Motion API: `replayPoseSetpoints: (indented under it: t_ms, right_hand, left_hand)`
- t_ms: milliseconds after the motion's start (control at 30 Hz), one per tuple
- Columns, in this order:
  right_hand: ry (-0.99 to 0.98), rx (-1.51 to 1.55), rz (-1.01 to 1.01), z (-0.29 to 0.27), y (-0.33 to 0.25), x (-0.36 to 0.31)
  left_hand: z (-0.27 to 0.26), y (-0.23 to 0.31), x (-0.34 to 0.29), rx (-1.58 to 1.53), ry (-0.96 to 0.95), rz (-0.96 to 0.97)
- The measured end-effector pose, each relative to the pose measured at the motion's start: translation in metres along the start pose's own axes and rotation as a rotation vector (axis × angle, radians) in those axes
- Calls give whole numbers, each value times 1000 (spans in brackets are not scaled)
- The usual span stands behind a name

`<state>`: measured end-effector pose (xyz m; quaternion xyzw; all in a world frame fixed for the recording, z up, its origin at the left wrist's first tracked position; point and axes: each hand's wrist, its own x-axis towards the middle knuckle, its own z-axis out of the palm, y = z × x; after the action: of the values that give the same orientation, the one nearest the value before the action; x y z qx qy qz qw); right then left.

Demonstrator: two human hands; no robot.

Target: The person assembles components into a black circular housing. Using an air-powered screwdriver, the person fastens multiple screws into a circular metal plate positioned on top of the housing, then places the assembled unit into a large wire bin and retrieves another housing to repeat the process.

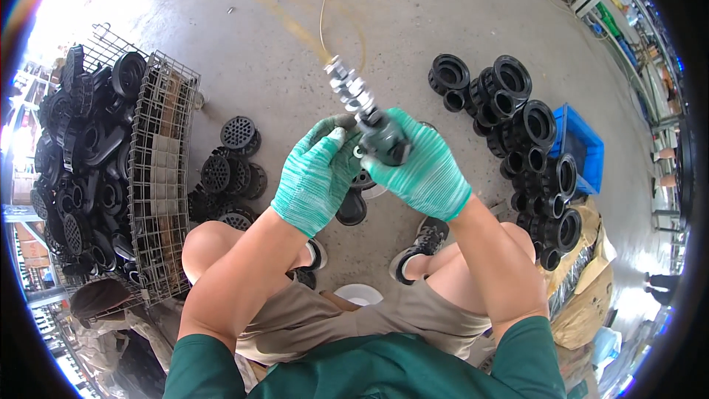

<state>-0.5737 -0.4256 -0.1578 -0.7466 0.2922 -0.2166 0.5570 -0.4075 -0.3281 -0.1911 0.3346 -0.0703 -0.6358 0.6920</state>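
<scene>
My right hand (428, 174), in a green-and-white knit glove, is wrapped round a dark air tool (385, 139) with silver fittings (348, 89) and a yellowish hose blurred by motion. My left hand (310, 185), gloved alike, is closed close beside the tool. Between its fingertips shows a small pale ring-shaped piece (358, 151), perhaps a washer or nut. Below both hands, between my feet, sits a black plastic fitting (351, 209), mostly covered by the hands.
A wire mesh cage (159, 170) full of black plastic parts (92, 140) stands at left. Round perforated black pieces (238, 134) are stacked beside it. Several black double-ring fittings (535, 124) line the floor at right, near a blue crate (593, 154) and brown wrapping (587, 303). A white bowl (359, 294) lies between my legs.
</scene>
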Motion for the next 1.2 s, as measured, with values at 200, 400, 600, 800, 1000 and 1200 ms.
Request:
replayPoseSetpoints:
  t_ms: [200,400,600,800,1000,1200]
  right_hand:
    - [26,-198,-124,10,-1,2]
    - [135,-150,-7,13,0,6]
    - [287,213,-14,14,9,10]
    - [263,402,156,6,-1,10]
    - [176,231,222,9,3,4]
    - [72,174,179,4,0,2]
  left_hand:
    - [6,-4,1,22,29,23]
    - [10,-4,-1,144,87,84]
    - [28,1,-10,637,56,151]
    - [25,9,-17,1153,-88,278]
    - [34,26,-13,1335,-189,118]
    - [26,29,-12,1112,-221,-29]
